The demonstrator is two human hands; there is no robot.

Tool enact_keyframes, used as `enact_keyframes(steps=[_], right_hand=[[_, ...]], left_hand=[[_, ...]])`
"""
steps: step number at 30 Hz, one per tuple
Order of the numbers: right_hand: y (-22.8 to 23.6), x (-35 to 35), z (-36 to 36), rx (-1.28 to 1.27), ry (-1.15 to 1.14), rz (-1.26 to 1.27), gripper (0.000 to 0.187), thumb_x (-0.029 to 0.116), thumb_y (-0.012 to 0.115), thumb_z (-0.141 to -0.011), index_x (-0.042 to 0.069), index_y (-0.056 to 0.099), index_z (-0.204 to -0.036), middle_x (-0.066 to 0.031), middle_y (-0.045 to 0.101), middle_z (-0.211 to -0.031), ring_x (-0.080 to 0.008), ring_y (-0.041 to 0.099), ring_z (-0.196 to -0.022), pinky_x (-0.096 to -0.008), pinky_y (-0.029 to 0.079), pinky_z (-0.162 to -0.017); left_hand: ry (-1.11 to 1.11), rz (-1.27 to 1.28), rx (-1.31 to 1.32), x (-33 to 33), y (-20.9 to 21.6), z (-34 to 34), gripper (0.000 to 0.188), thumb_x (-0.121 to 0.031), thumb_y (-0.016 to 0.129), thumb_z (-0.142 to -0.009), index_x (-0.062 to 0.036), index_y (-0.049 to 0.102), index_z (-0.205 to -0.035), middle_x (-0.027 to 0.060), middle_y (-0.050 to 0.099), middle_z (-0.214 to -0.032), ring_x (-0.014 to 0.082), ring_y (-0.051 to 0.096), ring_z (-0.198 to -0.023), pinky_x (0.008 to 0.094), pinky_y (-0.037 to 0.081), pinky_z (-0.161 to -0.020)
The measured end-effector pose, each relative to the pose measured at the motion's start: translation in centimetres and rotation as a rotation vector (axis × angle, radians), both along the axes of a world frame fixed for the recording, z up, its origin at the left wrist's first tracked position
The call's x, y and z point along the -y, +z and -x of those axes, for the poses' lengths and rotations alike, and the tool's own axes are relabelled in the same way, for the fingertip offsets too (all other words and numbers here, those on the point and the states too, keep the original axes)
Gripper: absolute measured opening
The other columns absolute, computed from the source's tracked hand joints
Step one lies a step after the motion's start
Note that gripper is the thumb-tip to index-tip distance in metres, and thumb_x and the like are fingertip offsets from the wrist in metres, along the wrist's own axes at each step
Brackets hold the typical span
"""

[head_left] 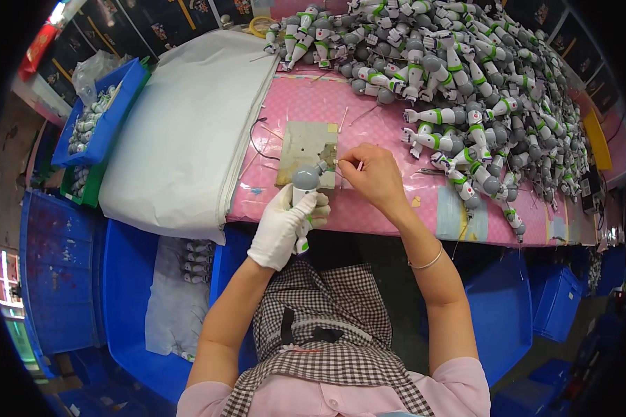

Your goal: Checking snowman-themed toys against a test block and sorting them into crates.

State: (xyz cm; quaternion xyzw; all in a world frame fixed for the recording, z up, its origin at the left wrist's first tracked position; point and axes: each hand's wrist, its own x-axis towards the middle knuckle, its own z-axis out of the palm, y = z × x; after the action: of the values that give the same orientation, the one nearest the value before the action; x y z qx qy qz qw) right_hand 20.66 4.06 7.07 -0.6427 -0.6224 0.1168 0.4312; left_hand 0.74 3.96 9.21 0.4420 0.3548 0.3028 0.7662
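My left hand (277, 228), in a white glove, is closed around a toy arm (305, 182) in white and green with a grey ball at its upper end. The ball sits over the lower part of a flat metal plate (300, 142) on the table. My bare right hand (377, 179) is at the plate's right edge, thumb and finger pinched together near a small metal piece next to the ball. What lies in that pinch is too small to name. Thin sticks (343, 119) and a dark cord (255, 142) lie about the plate.
A big heap of similar toy arms (459, 69) covers the table's back and right. White sheeting (188, 118) lies at left over the pink covering (375, 219). A blue bin (111, 115) of parts stands far left; a large blue tub (129, 292) sits below the table edge.
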Motion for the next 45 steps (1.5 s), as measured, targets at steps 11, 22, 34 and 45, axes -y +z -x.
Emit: enact_keyframes(steps=[11, 22, 34, 45], right_hand=[[2.6, -2.1, -2.0, -0.108, 0.262, 0.376, 0.015, 0.011, 0.065, -0.073, -0.004, 0.067, -0.075, -0.0034, 0.061, -0.062, -0.0070, 0.050, -0.055, -0.0253, 0.041, -0.051], [3.7, -2.1, -1.7, -0.302, 0.218, 0.538, 0.014, 0.013, 0.065, -0.073, 0.000, 0.063, -0.066, 0.0013, 0.054, -0.057, -0.0058, 0.044, -0.051, -0.0237, 0.035, -0.046], [3.7, -11.9, -9.2, 1.011, -0.439, 0.112, 0.025, 0.015, 0.057, -0.075, 0.011, 0.061, -0.099, -0.0141, 0.064, -0.080, -0.0374, 0.061, -0.078, -0.0495, 0.048, -0.068], [5.3, -7.9, -8.1, 0.908, -0.372, -0.184, 0.026, 0.020, 0.056, -0.089, 0.015, 0.061, -0.114, -0.0038, 0.063, -0.090, -0.0211, 0.060, -0.084, -0.0341, 0.044, -0.072]], left_hand=[[-0.066, 0.122, 0.068, -1.8, 0.5, -0.3, 0.034, -0.029, 0.060, -0.088, 0.0002, 0.054, -0.104, 0.0073, 0.060, -0.087, 0.0180, 0.062, -0.078, 0.0359, 0.054, -0.076], [-0.044, 0.142, 0.112, -1.8, 0.5, -0.5, 0.028, -0.024, 0.059, -0.090, 0.0000, 0.056, -0.103, 0.0061, 0.060, -0.088, 0.0160, 0.060, -0.077, 0.0317, 0.052, -0.073], [1.073, -0.227, 0.061, -1.4, -4.6, 22.2, 0.022, -0.010, 0.061, -0.086, -0.0054, 0.048, -0.103, 0.0026, 0.052, -0.087, 0.0109, 0.053, -0.071, 0.0274, 0.047, -0.066], [1.364, 0.579, -0.671, 1.2, -33.1, 42.3, 0.038, -0.024, 0.074, -0.075, 0.0026, 0.060, -0.097, 0.0125, 0.063, -0.086, 0.0228, 0.061, -0.074, 0.0385, 0.049, -0.067]])
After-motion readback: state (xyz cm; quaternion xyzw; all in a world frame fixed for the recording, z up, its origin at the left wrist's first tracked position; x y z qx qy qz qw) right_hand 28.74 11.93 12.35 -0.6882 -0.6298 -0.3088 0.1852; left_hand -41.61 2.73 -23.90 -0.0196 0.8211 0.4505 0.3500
